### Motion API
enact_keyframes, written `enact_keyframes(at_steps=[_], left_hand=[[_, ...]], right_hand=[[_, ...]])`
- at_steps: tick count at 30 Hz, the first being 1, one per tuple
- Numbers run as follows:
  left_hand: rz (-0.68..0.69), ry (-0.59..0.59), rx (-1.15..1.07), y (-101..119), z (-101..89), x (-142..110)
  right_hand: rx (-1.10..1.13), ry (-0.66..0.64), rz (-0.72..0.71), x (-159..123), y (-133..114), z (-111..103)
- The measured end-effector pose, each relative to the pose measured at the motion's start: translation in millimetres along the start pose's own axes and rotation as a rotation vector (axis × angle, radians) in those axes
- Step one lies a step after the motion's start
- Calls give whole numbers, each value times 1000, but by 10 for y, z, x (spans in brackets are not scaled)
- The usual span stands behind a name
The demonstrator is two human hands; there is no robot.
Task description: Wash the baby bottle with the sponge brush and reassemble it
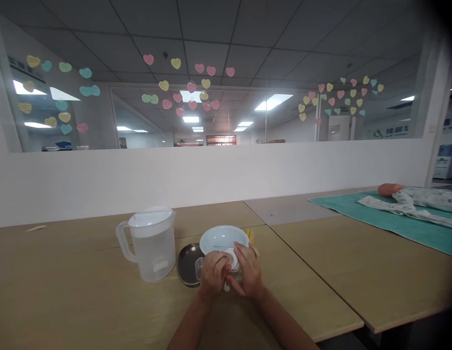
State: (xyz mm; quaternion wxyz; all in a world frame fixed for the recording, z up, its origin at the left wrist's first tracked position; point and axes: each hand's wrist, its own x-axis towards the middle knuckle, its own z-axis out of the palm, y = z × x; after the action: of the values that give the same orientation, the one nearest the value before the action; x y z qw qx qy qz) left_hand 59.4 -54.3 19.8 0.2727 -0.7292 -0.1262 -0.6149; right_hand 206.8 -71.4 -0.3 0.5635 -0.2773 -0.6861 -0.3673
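Observation:
My left hand (213, 273) and my right hand (249, 271) are close together in front of the bowl, fingers curled around a small container with a white round lid (232, 261). Its lower part looks clear, but my hands mostly cover it. Just behind them is a pale blue bowl (223, 235), with a thin stick-like item in it. To the left lies an oval metal tray (185, 273), partly under the bowl's edge. A clear plastic cup-like piece (199, 267) rests in the tray beside my left hand.
A lidded translucent pitcher (154, 248) stands left of the tray. Something yellow (250, 236) shows behind the bowl. On the right, a doll (411, 194) in patterned cloth lies on a green towel (386, 221). A white wall (211, 175) runs behind the tables.

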Motion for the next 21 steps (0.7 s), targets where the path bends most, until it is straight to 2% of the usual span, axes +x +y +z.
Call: enact_keyframes(at_steps=[5, 10, 16, 21], left_hand=[[-31, -18, -49, -15, -17, -1], [-22, -4, -128, -42, -35, 54], [142, 22, -93, 50, -112, 237], [208, -4, -29, 57, -186, 306]], right_hand=[[-23, 6, -38, -18, 26, 31], [-32, 85, -81, -4, 10, 61], [-42, 200, -122, -17, 77, 43], [-100, 188, -137, -62, 124, 26]])
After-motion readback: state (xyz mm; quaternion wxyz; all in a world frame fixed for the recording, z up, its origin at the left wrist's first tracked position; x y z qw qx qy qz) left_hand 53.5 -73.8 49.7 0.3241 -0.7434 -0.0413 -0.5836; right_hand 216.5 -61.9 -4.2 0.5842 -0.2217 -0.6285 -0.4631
